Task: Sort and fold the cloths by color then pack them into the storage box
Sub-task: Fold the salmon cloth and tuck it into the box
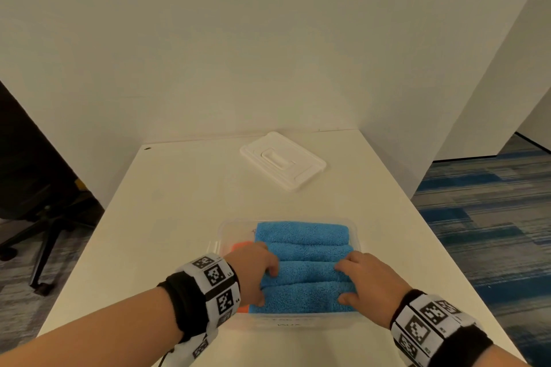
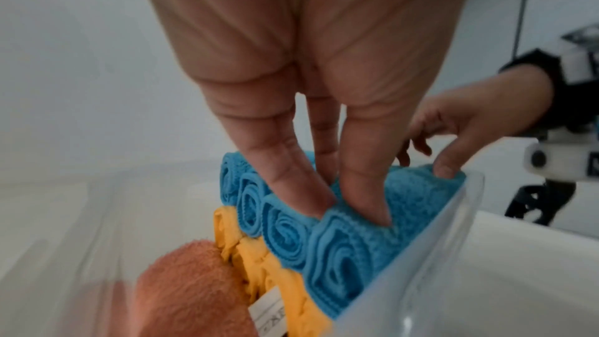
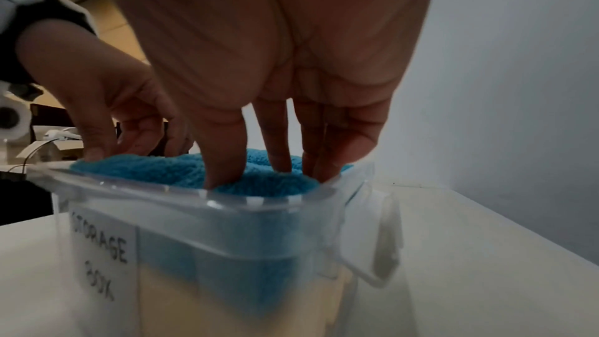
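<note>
orange cloth [image 1: 242, 246]: mostly hidden by left hand [image 1: 256, 270] | box [image 1: 356, 235] label: unreadable in head view | fingertips [image 3: 215, 181]: buried in blue cloths [image 1: 304, 247]
</note>
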`<state>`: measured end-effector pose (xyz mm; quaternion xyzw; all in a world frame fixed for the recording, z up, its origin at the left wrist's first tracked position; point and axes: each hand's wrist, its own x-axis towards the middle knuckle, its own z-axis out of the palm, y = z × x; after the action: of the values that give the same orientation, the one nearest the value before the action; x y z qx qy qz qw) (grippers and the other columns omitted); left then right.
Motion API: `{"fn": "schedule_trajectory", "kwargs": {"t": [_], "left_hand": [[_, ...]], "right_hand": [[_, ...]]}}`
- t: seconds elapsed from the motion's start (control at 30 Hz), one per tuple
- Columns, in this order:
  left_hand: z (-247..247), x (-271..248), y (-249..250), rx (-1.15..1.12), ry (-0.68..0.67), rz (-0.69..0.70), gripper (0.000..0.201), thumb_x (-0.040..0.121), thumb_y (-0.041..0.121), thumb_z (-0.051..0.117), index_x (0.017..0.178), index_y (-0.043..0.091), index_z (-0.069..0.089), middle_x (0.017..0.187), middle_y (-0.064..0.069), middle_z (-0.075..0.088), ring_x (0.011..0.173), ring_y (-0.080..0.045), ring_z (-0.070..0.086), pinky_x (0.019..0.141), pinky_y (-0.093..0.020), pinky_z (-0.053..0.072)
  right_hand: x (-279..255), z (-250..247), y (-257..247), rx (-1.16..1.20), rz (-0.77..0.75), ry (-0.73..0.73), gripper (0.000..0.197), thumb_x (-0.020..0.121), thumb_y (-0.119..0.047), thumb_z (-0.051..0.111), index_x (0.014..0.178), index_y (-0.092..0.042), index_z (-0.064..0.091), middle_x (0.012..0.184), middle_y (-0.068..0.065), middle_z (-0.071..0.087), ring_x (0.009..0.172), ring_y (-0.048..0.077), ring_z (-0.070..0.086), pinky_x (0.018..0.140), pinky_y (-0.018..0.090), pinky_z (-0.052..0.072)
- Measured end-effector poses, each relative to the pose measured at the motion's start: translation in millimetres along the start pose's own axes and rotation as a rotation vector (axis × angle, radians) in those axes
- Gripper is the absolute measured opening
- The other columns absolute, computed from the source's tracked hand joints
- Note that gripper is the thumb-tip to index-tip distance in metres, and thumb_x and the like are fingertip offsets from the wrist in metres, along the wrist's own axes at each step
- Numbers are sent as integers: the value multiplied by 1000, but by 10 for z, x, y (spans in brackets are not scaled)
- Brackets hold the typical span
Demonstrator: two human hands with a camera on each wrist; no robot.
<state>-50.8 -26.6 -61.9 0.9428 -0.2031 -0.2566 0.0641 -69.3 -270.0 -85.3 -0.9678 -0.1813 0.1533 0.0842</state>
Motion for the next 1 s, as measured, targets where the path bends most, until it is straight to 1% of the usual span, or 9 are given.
{"fn": "schedule_trajectory", "kwargs": {"t": [0.23,0.33,0.47,0.5,0.57,0.63,0.73,0.83,1.0], "left_hand": [[40,150,8,82,-56,14,53,67,18,82,111,17,52,108,2,38,92,-23,51,81,-35,48],[139,174,31,90,-17,18,50,67,12,79,106,14,46,108,-2,37,86,-24,53,68,-33,44],[197,115,25,131,57,25,51,71,14,73,110,14,40,117,-6,36,82,-22,49,63,-31,42],[201,91,18,173,109,34,58,70,19,75,115,15,38,121,-6,33,88,-22,48,66,-31,45],[199,75,-7,282,206,62,86,66,35,78,133,18,27,139,-8,20,118,-27,37,92,-37,44],[158,94,-37,322,191,49,117,65,46,79,149,19,2,155,-7,-10,143,-29,3,114,-47,22],[94,166,-91,272,82,-22,135,65,53,79,149,15,-19,155,-5,-28,144,-24,-20,118,-51,2],[103,245,-192,224,-4,-77,139,62,59,79,149,12,-19,156,-5,-25,145,-21,-18,118,-52,0],[32,293,-287,235,-78,-107,139,62,61,78,149,10,-18,156,-6,-24,145,-20,-17,118,-51,-1]], "right_hand": [[50,14,-66,-189,27,-9,49,86,-48,57,128,-26,42,126,-5,44,117,19,44,91,35,32],[45,42,-99,-203,30,9,49,86,-46,57,126,-25,40,127,-4,43,115,20,44,89,37,31],[-4,68,-87,-190,37,31,48,87,-48,55,126,-26,38,126,-6,41,114,19,43,83,38,28],[-13,67,-74,-171,37,38,48,87,-49,54,126,-28,39,126,-7,41,114,18,43,82,37,27],[-16,57,-48,-132,33,36,47,85,-52,54,125,-30,39,125,-10,41,115,16,41,84,36,28],[7,40,-27,-92,25,14,48,84,-53,57,123,-30,40,124,-10,41,115,14,40,86,34,30],[64,16,5,-23,0,-15,51,81,-49,64,121,-26,43,123,-7,42,105,13,38,87,28,35],[113,5,9,0,-20,-13,51,81,-47,66,122,-25,45,122,-7,43,97,9,30,82,22,30],[235,19,-25,20,-42,11,50,82,-45,65,124,-24,45,124,-8,44,98,9,29,92,22,33]]}}
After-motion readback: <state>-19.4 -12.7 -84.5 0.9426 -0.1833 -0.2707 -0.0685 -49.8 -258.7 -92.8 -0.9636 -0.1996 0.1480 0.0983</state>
